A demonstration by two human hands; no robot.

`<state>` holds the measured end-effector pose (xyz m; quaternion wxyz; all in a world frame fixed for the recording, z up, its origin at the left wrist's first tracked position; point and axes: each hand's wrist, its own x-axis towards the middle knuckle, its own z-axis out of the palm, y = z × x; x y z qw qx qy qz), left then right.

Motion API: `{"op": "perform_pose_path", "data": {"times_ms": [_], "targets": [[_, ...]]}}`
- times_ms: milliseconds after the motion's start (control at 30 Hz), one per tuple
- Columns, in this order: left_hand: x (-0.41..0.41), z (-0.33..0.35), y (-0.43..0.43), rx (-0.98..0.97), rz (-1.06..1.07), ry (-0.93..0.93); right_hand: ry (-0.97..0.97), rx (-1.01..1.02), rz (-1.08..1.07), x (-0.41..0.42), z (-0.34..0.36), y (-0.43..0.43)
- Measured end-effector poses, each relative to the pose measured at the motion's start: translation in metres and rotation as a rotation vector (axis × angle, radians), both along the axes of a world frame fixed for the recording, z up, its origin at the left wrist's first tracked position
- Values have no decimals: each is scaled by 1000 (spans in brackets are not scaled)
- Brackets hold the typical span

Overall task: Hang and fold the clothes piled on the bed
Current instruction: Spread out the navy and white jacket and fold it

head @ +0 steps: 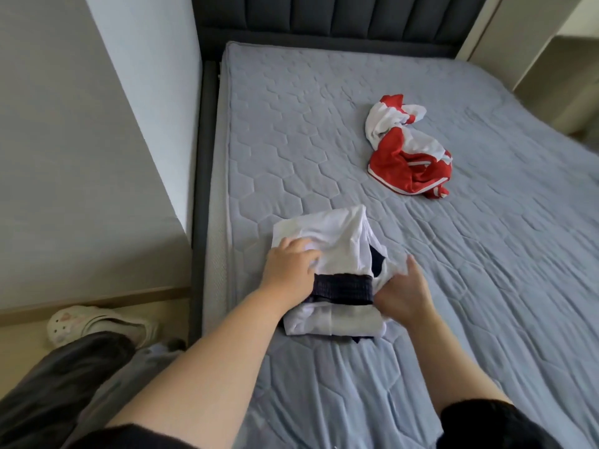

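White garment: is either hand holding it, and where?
The left hand presses on the white garment; the right hand meets its right edge by the dark band; grip cannot be told.
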<state>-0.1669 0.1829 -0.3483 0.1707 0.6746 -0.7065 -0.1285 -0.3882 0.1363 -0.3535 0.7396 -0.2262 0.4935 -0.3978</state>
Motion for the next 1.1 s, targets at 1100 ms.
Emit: {"op": "perform_pose_path", "data": {"times_ms": [1100], "targets": [[-43, -45, 16, 137, -26, -402, 1473, -891, 210, 3, -10, 33]]}}
